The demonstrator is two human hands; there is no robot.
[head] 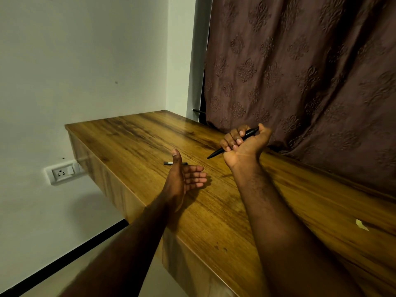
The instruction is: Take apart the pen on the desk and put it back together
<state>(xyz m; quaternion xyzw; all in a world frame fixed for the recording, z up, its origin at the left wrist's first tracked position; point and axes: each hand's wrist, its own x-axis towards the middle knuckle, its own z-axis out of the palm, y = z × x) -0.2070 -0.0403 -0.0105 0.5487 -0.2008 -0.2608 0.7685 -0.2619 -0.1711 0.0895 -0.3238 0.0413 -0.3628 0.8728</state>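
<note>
Wooden desk [132, 136] set against a white wall [85, 61], with a brown curtain [310, 71] behind. Right hand [244, 142], raised above the desk, fists the black pen [216, 153], tip down; left hand [184, 179] hovers open-fingered, a small dark part [167, 163] lying on the desk beyond its thumb.

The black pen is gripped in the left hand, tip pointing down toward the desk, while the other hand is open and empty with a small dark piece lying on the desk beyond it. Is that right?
Not quite. The head view shows the black pen gripped in the right hand, not the left. The left hand is the open, empty one, with the small dark piece on the desk beyond it.
</note>
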